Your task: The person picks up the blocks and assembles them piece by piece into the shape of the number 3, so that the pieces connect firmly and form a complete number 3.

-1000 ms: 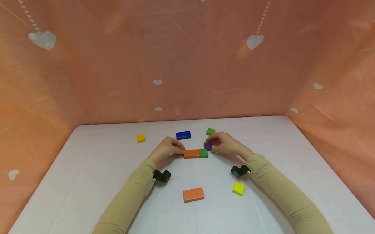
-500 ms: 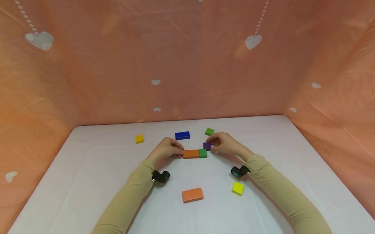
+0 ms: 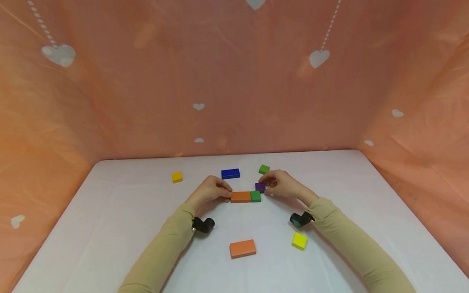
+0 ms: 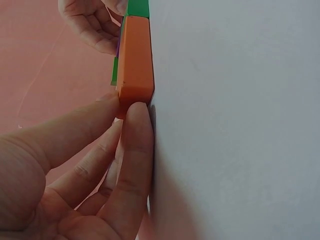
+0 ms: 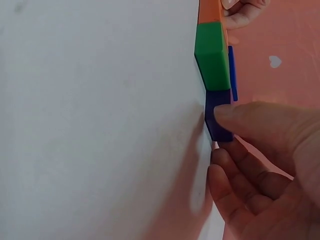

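An orange rectangular block [image 3: 240,197] and a green square block [image 3: 255,196] lie end to end on the white table. My left hand [image 3: 211,192] holds the orange block's left end, its thumb and a finger on it in the left wrist view. Just behind the green block's right part is a small purple block [image 3: 260,187]. My right hand [image 3: 284,186] pinches this purple block; the right wrist view shows the thumb on its face, with the other fingers partly hidden. Whether the purple and green blocks touch, I cannot tell.
Behind the hands lie a golden-yellow block [image 3: 177,177], a blue block [image 3: 230,173] and a light green block [image 3: 264,169]. Nearer me are a pale orange block [image 3: 242,249] and a bright yellow block [image 3: 299,241]. An orange curtain [image 3: 230,75] surrounds the white table [image 3: 139,179].
The head view has shifted slightly, so everything appears a little lower. Both hands keep their places on the orange and purple blocks.
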